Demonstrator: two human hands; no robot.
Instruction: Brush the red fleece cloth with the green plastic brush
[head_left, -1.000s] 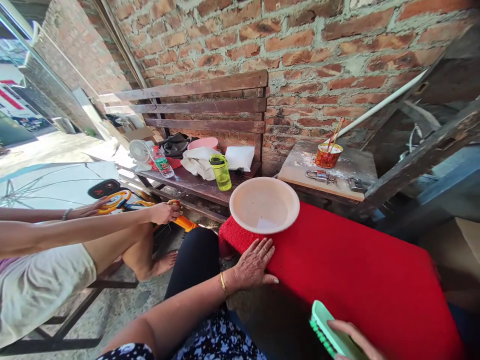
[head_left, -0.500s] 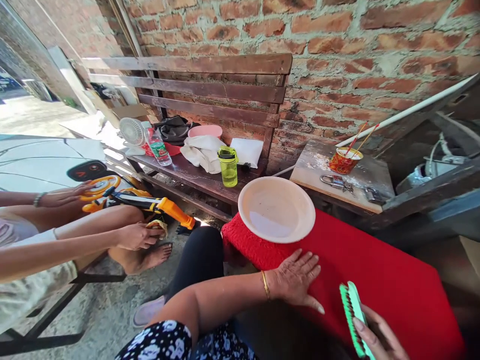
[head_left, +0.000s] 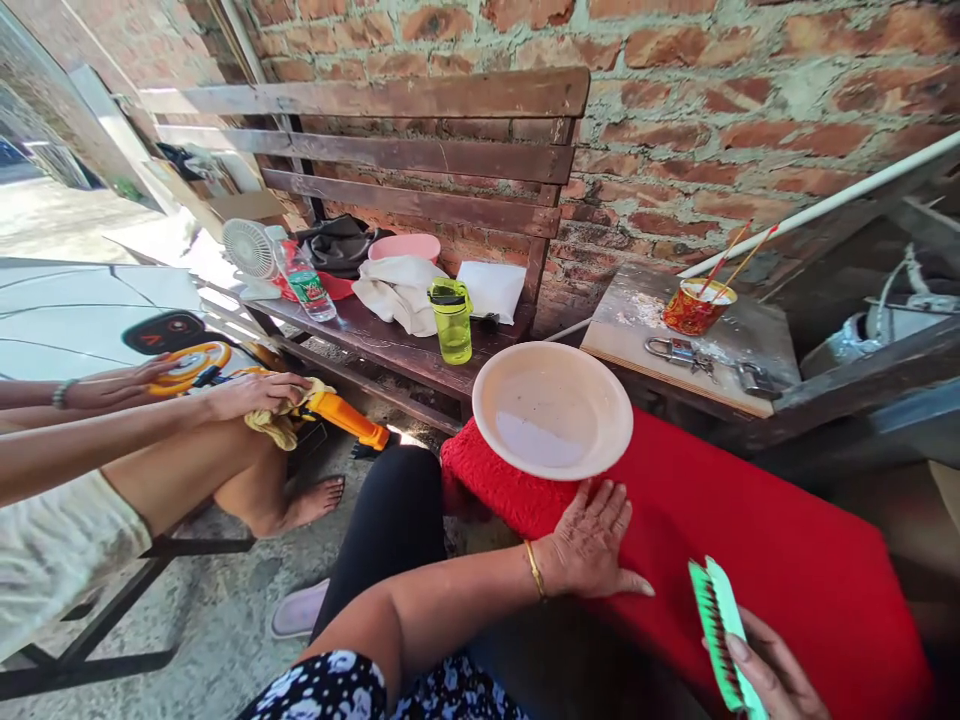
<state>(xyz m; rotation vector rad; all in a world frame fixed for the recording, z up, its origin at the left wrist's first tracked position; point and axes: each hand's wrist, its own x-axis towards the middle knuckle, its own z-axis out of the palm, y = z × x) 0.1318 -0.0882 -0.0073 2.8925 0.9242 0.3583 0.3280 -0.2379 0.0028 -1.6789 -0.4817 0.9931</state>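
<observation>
My left hand [head_left: 592, 540] lies flat on the red cloth [head_left: 757, 530], fingers spread, just below a wide pale basin [head_left: 551, 410]. The basin holds some clear water and rests on the cloth's near-left part, where the surface is fluffy. At the lower right, my right hand [head_left: 772, 665] grips a green scrub brush [head_left: 721, 635]. Its bristles face left, and it is held up over the cloth. Part of my right hand is cut off by the bottom edge of the view.
At left, another person's hand [head_left: 251, 395] presses a yellowish rag on an orange and black toy-like object [head_left: 349, 420]. The wooden bench [head_left: 375, 345] bears a green bottle [head_left: 451, 320], a water bottle [head_left: 309, 285] and a fan [head_left: 249, 248]. Padlocks [head_left: 679, 353] lie on a board at right.
The other person's hand has moved with the rag up onto the orange and black object. My left hand stays flat on the cloth; the brush remains in my right hand, its tilt slightly changed.
</observation>
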